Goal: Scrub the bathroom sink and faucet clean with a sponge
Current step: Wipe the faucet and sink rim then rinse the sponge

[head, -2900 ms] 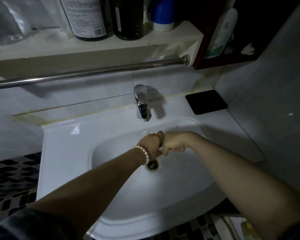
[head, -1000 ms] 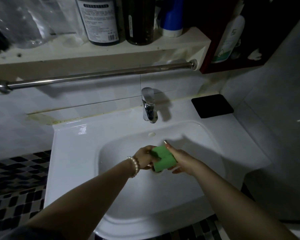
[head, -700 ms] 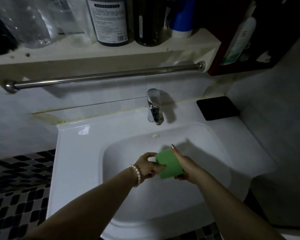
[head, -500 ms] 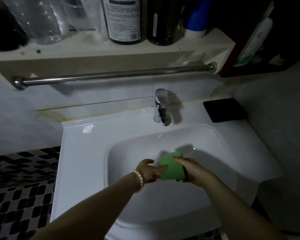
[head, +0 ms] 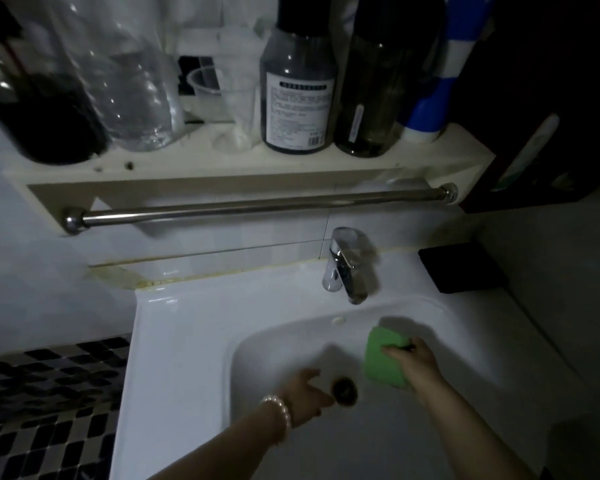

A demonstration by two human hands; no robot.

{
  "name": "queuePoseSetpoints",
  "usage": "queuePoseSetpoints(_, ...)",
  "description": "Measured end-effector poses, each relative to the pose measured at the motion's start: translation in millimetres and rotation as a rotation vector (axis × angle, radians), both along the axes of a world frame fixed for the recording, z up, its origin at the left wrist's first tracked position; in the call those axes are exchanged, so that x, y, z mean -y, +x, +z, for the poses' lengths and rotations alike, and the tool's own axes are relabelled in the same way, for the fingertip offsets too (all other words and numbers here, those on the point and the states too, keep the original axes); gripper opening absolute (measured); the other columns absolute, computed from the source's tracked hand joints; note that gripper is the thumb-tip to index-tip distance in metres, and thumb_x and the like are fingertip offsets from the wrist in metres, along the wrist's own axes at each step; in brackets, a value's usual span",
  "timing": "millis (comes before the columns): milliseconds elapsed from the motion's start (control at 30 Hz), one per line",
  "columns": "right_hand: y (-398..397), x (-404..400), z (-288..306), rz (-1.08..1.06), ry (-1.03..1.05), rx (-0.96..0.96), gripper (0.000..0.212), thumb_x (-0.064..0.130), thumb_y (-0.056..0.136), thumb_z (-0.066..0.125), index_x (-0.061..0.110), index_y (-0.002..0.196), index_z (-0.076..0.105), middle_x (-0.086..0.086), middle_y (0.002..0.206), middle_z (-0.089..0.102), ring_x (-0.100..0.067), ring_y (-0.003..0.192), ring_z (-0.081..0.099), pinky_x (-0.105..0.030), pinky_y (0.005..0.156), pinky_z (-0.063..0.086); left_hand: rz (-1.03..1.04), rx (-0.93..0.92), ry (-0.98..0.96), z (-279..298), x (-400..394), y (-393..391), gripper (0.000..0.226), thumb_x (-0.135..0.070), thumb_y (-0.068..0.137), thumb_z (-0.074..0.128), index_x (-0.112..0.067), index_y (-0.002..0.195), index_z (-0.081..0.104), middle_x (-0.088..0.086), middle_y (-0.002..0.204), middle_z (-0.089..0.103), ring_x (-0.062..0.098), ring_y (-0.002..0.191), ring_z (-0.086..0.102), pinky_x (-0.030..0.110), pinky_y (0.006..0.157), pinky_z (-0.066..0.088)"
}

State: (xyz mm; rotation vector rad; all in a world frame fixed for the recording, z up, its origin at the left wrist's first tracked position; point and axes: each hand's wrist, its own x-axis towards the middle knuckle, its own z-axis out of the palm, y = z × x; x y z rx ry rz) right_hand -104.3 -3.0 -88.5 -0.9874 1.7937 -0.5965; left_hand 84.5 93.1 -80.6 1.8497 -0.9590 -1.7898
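A green sponge (head: 383, 356) is held by my right hand (head: 416, 363) inside the white sink (head: 187, 327), to the right of the drain (head: 344, 389) and below the chrome faucet (head: 343, 265). My left hand (head: 307, 398), with a pearl bracelet at the wrist, hovers just left of the drain. It holds nothing, and its fingers are blurred.
A steel towel bar (head: 257, 206) runs under a shelf (head: 243, 164) crowded with bottles and a plastic cup. A black pad (head: 461, 268) lies on the rim at the right. Black-and-white mosaic tile (head: 45, 403) is at the left.
My left hand has let go of the sponge and dropped to the left of the drain. My right hand carried the sponge to the right in the basin. The camera tilted up.
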Motion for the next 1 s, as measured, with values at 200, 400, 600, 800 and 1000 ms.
queuePoseSetpoints(200,7,21,45,-0.079,-0.285,-0.005,0.024,0.000,0.077,0.071,0.002,0.100,0.068,-0.016,0.095,0.068,-0.022,0.078,0.059,-0.030,0.072,0.046,0.295,-0.132,-0.104,29,23,6,0.032,0.001,0.085,0.057,-0.005,0.116,0.059,0.006,0.083,0.063,0.013,0.063,0.055,0.011,0.044,0.041)
queuePoseSetpoints(400,58,78,105,0.218,-0.746,-0.135,0.038,-0.006,0.077,0.065,0.008,0.112,0.069,-0.007,0.103,0.071,-0.018,0.093,0.063,-0.024,0.082,0.046,0.487,-0.248,-0.164,54,44,-5,0.018,-0.003,0.086,0.055,-0.013,0.095,0.068,0.007,0.082,0.065,0.017,0.066,0.056,0.023,0.063,0.040)
queuePoseSetpoints(600,102,128,122,0.495,-0.724,-0.545,0.020,0.020,0.086,0.063,0.017,0.105,0.069,-0.009,0.102,0.066,-0.028,0.099,0.058,-0.026,0.075,0.045,0.691,-0.223,-0.266,68,61,-15,0.015,-0.006,0.086,0.057,-0.013,0.087,0.070,0.003,0.083,0.071,0.018,0.071,0.063,0.026,0.067,0.045)
queuePoseSetpoints(800,104,139,112,0.882,-0.656,-0.530,0.036,0.020,0.091,0.055,0.025,0.126,0.056,-0.009,0.125,0.055,-0.027,0.111,0.052,-0.033,0.087,0.045,0.867,-0.193,-0.296,62,66,-29,0.018,-0.007,0.087,0.055,-0.013,0.088,0.071,0.005,0.087,0.073,0.023,0.081,0.065,0.031,0.076,0.047)
queuePoseSetpoints(1000,79,133,108,1.144,-0.840,-0.537,0.050,0.001,0.086,0.052,0.018,0.133,0.052,0.004,0.145,0.043,-0.018,0.133,0.031,-0.026,0.110,0.021,0.977,-0.171,-0.277,55,62,-43,0.016,-0.013,0.087,0.057,-0.012,0.088,0.072,0.007,0.088,0.073,0.023,0.078,0.065,0.030,0.071,0.045)
